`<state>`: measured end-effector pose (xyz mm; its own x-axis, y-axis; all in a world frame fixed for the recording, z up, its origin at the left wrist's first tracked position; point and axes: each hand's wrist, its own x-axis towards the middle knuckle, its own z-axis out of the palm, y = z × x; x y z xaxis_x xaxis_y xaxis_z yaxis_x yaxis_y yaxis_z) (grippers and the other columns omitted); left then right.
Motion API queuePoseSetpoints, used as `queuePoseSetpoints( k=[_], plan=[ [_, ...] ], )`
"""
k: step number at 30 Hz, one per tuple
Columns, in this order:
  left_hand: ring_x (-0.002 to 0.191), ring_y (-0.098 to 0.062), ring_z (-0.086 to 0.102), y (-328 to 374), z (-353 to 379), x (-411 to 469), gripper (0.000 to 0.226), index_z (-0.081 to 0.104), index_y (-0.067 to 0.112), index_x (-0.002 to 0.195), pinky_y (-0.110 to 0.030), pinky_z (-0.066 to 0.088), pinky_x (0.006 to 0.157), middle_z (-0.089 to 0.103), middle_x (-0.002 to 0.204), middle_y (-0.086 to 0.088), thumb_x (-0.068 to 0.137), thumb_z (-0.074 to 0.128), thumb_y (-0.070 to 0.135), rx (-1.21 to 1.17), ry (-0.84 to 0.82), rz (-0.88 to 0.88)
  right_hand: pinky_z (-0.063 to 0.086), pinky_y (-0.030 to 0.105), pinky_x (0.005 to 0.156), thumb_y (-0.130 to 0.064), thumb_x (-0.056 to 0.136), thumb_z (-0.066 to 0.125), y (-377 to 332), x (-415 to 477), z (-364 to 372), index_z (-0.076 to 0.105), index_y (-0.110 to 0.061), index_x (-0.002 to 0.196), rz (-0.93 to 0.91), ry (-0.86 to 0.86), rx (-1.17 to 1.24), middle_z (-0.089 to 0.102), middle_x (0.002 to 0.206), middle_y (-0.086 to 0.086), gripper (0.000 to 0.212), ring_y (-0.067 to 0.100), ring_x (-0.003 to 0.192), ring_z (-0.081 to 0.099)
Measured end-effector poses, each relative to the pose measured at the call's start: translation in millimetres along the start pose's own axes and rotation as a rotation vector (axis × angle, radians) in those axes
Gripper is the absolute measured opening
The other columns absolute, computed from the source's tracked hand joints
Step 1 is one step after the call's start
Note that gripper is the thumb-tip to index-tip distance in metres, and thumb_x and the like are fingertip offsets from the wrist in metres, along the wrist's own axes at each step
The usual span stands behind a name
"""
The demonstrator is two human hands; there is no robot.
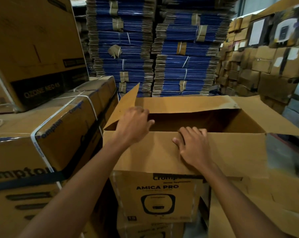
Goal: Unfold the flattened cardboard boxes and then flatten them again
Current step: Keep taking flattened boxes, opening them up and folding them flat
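The left hand [134, 123] has its grip closed on the cardboard box [245, 152]. Its fingers curl over the edge at the near left corner of the opening and the thumb pinches from the near side. The right hand [195, 148] lies palm down on the near flap [145, 152], fingers together and reaching to the fold at the rim, thumb spread to the left. Whether its fingertips hook over the rim cannot be told.

The box stands opened, mouth up, directly in front of the person. It rests on a printed carton marked "AMICA PRO" [155, 194], which itself sits on another carton [150, 229]. All four flaps are open: the near one hangs toward the person, the left flap [126, 103] rises at a slant, the far flap [188, 103] leans away and the right flap [269, 117] spreads outward. The box's long axis runs left to right across the view.

This is a storeroom. Behind the box rise two tall stacks of flattened blue boxes, one left [123, 48] and one right [186, 54], tied in bundles. To the left sits a white-strapped carton [59, 126] with a large carton marked "OZONE NEO" [33, 40] on top. On the right is a wall of brown cartons [257, 66].
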<state>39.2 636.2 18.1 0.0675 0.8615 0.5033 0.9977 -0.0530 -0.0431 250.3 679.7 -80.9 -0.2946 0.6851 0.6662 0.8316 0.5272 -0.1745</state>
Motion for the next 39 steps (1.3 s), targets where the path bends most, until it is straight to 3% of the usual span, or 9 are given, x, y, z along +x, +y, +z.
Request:
queuePoseSetpoints(
  k=[5,10,13,21,24,26,30,33,39],
  plan=[
    [0.126,-0.03,0.056,-58.4,-33.2,17.1,0.04,0.062,0.01,0.123,-0.05,0.026,0.119,0.067,0.126,-0.014,0.103,0.045,0.04,0.296,0.067,-0.178,0.037,0.04,0.088,-0.049,0.099,0.047,0.2,2.1,1.2,0.064,-0.022,0.108,-0.004,0.007,-0.003,0.067,0.099,-0.004,0.033,0.019,0.094,0.058],
    [0.148,-0.037,0.031,-103.3,-19.2,19.5,0.078,0.043,0.016,0.148,-0.069,-0.009,0.116,0.051,0.149,-0.016,0.097,0.032,0.073,0.319,-0.251,-0.487,0.035,0.04,0.089,-0.046,0.096,0.047,-4.0,-3.6,3.6,0.063,-0.022,0.104,0.012,0.056,-0.011,0.065,0.096,-0.004,0.03,0.019,0.092,0.056],
    [0.152,-0.046,0.014,-104.2,4.7,18.1,0.093,0.023,0.019,0.159,-0.072,-0.001,0.116,0.028,0.164,-0.019,0.091,0.03,0.082,0.143,-0.379,-0.589,0.036,0.041,0.089,-0.046,0.097,0.046,-4.9,-4.3,4.5,0.061,-0.022,0.103,0.01,0.065,-0.017,0.063,0.095,-0.004,0.029,0.019,0.091,0.054],
    [0.145,-0.047,0.031,-99.4,57.4,11.3,0.098,0.016,0.017,0.16,-0.066,0.03,0.114,0.027,0.162,-0.021,0.088,0.053,0.073,-0.176,-0.339,-0.714,0.037,0.041,0.086,-0.049,0.099,0.043,-5.9,0.0,4.0,0.061,-0.023,0.096,0.047,0.072,0.002,0.063,0.086,-0.006,0.032,0.017,0.082,0.055],
    [0.137,-0.042,0.045,-103.8,62.5,2.9,0.081,0.028,0.017,0.155,-0.063,0.039,0.109,0.041,0.155,-0.018,0.092,0.049,0.064,-0.241,-0.22,-0.69,0.042,0.041,0.092,-0.052,0.102,0.045,-20.0,23.8,-11.0,0.065,-0.025,0.088,0.182,-0.059,0.048,0.063,0.076,-0.01,0.037,0.011,0.073,0.058],
    [0.135,-0.041,0.046,-101.8,62.6,-0.8,0.073,0.033,0.017,0.153,-0.063,0.038,0.11,0.044,0.153,-0.017,0.095,0.047,0.058,-0.245,-0.168,-0.685,0.047,0.035,0.081,-0.05,0.101,0.051,-24.4,48.2,-20.7,0.068,-0.025,0.087,0.293,-0.242,0.098,0.063,0.075,-0.01,0.033,0.009,0.073,0.06],
    [0.135,-0.04,0.046,-98.2,61.4,-2.9,0.066,0.039,0.016,0.15,-0.062,0.036,0.112,0.047,0.151,-0.017,0.097,0.044,0.054,-0.257,-0.128,-0.677,0.051,0.039,0.085,-0.031,0.097,0.064,-19.6,95.6,-21.7,0.073,-0.022,0.098,0.4,-0.549,0.241,0.07,0.102,-0.001,0.014,0.013,0.091,0.062],
    [0.131,-0.039,0.05,-101.0,61.2,-5.7,0.065,0.042,0.017,0.146,-0.063,0.039,0.108,0.052,0.145,-0.016,0.094,0.044,0.055,-0.287,-0.122,-0.671,0.046,0.04,0.096,-0.026,0.094,0.068,-18.0,112.6,-20.0,0.06,-0.016,0.135,0.425,-0.702,0.252,0.06,0.134,0.007,0.042,0.025,0.121,0.057],
    [0.13,-0.038,0.051,-99.3,57.6,-5.6,0.067,0.041,0.017,0.149,-0.06,0.04,0.109,0.053,0.145,-0.015,0.094,0.044,0.055,-0.307,-0.104,-0.677,0.045,0.049,0.104,-0.017,0.094,0.067,-12.0,129.5,6.0,0.029,-0.016,0.154,0.367,-0.357,0.247,0.038,0.157,0.01,0.072,0.029,0.133,0.049]
  ],
)
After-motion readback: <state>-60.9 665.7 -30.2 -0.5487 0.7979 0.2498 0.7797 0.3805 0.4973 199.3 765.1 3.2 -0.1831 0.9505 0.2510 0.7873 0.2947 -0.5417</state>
